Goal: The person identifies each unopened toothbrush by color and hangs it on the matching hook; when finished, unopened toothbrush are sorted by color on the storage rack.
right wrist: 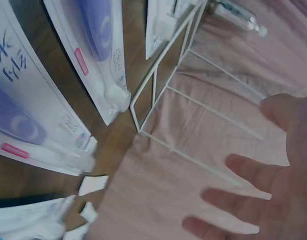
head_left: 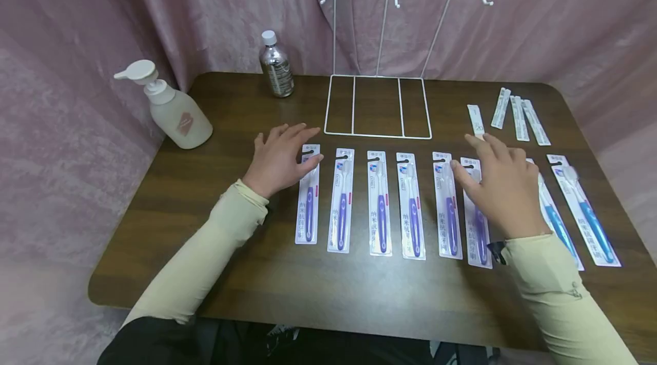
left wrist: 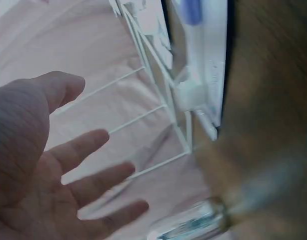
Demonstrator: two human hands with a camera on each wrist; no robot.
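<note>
A row of flat white blister packs of purple-handled toothbrushes [head_left: 382,205] lies mid-worktop, before the white wire rack [head_left: 378,107] at the back edge. The left hand [head_left: 279,159] spreads its grip wide over the leftmost pack [head_left: 308,194]; the right hand [head_left: 505,185], flat and holding nothing, covers another pack [head_left: 476,228]. A careless sweep could knock neighbouring packs askew.

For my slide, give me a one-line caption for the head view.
Two hands, left and right, rest over a row of packaged toothbrushes before a white wire rack.
</note>
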